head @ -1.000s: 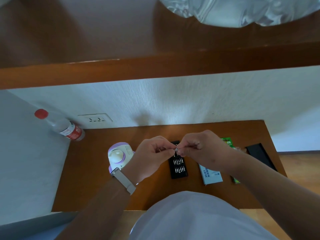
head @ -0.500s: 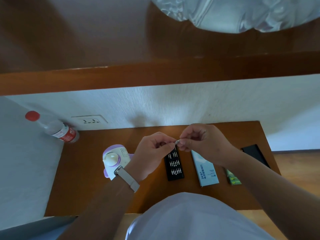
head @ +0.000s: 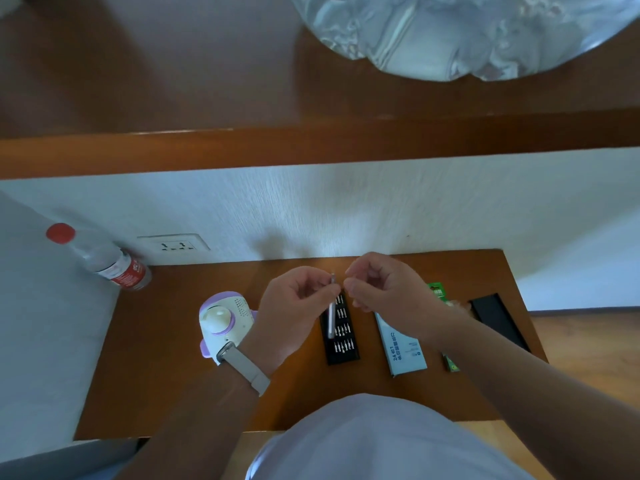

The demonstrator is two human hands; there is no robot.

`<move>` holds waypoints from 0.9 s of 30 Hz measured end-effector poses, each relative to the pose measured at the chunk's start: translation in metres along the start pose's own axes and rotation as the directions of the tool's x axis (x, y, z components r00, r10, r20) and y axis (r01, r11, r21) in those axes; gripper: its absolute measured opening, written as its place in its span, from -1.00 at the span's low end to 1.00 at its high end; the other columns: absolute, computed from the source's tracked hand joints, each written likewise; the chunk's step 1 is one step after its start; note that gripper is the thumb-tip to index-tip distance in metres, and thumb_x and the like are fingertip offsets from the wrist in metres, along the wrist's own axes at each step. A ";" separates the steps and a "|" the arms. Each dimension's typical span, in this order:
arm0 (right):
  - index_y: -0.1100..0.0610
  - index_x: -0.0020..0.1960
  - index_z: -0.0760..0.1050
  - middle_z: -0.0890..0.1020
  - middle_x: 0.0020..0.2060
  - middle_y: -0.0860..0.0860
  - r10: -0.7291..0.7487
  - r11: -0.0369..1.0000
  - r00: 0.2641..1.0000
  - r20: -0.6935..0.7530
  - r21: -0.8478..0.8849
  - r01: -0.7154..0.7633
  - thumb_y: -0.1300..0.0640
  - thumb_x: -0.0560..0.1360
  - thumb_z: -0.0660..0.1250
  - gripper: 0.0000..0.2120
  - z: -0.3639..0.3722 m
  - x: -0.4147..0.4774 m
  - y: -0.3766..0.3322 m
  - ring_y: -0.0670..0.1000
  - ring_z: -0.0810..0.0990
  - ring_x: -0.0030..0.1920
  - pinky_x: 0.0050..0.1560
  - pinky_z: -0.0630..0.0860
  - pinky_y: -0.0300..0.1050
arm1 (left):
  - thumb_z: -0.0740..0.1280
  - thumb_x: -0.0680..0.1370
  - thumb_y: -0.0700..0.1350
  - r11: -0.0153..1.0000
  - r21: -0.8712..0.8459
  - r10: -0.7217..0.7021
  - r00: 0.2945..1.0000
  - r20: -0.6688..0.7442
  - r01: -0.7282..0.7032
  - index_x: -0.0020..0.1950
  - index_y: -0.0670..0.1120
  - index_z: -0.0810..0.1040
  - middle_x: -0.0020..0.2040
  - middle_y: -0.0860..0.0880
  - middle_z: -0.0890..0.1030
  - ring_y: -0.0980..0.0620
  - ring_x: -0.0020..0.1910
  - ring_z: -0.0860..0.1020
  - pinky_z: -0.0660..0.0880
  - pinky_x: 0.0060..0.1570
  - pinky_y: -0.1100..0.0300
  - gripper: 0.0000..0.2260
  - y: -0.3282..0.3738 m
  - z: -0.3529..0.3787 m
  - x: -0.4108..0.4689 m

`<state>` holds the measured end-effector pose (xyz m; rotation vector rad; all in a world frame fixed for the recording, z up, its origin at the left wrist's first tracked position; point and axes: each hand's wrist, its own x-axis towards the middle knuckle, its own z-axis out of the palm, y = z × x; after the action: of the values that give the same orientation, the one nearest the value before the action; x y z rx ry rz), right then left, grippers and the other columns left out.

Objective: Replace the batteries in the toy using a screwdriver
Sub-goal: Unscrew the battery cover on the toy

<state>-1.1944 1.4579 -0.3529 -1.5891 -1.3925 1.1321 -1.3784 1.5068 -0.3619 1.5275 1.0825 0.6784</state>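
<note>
Silver screwdriver (head: 331,318) pinched by left hand (head: 294,306); right hand (head: 384,289) now just off tip, fingers curled, contents unclear.

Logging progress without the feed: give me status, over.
Left grip holds screwdriver, tip up. Right grip curled beside the tip, contents unclear. Toy on desk, untouched. Path to it open.

A watch (head: 225,351) with a dark, silver-edged case is worn on the left wrist, fastened by a wide, pale cream strap (head: 249,372), at 7 o'clock from the left hand (head: 294,306). Both forearms are left bare. At 6 o'clock in the view, the torso is covered by a plain, pale lavender-white garment (head: 381,441).
</note>
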 end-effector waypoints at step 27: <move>0.10 -0.08 0.53 0.46 -0.47 -0.06 0.262 0.948 0.950 0.169 0.137 -0.286 0.05 0.61 0.28 -0.83 0.120 0.018 -0.004 -0.08 0.35 -0.47 -0.39 0.33 -0.20 | 0.37 0.57 0.11 0.938 0.049 -0.256 0.780 -0.571 0.344 0.17 0.16 0.45 -0.03 0.16 0.56 0.13 -0.04 0.56 0.44 -0.23 0.34 -0.79 -0.120 -0.115 -0.084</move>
<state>-1.3081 1.4728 -0.3935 -1.6443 -1.1605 1.5164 -1.5461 1.4806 -0.4379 1.2553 1.8198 0.8563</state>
